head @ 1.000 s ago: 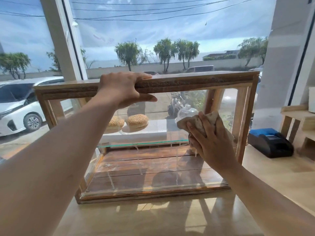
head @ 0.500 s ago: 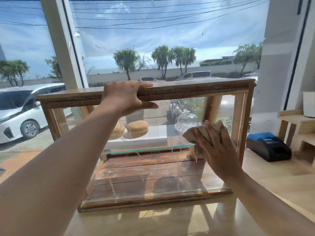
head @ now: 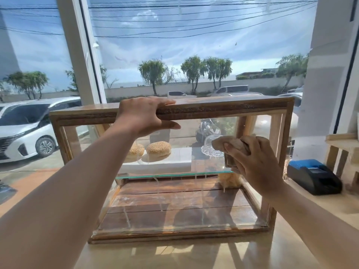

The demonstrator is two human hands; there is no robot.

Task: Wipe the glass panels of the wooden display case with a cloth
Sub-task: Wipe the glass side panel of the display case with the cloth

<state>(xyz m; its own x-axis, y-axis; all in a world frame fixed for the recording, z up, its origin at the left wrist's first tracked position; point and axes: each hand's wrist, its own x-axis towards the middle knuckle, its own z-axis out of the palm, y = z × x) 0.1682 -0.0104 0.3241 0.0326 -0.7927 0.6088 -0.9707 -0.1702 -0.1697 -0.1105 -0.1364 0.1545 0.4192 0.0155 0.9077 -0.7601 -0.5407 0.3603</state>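
Since a moment ago your right hand (head: 256,162) has slid the cloth (head: 230,145) a little toward the right side of the front glass panel (head: 174,191), and your head has tipped up, so the case sits lower in view. Your left hand (head: 144,115) stays clamped over the top rail of the wooden display case (head: 223,107), fingers on top and thumb underneath, steadying it.

Your right hand is closed around the bunched tan cloth, fingers spread over it and pressing it flat against the glass at mid-height, near the right post. The case stands on a pale counter (head: 194,255) before a large window. Inside, behind the glass, sesame buns (head: 158,148) rest on a shelf, with a cut-glass dish (head: 210,150) just beside the cloth's position.

You appear to be in the middle of wiping the front panel. Pale drip streaks (head: 160,199) run down the lower half of the glass, so that part looks unfinished. The next move likely calls for drawing the cloth down and across those streaks with even pressure, while your left hand holds the case firm.
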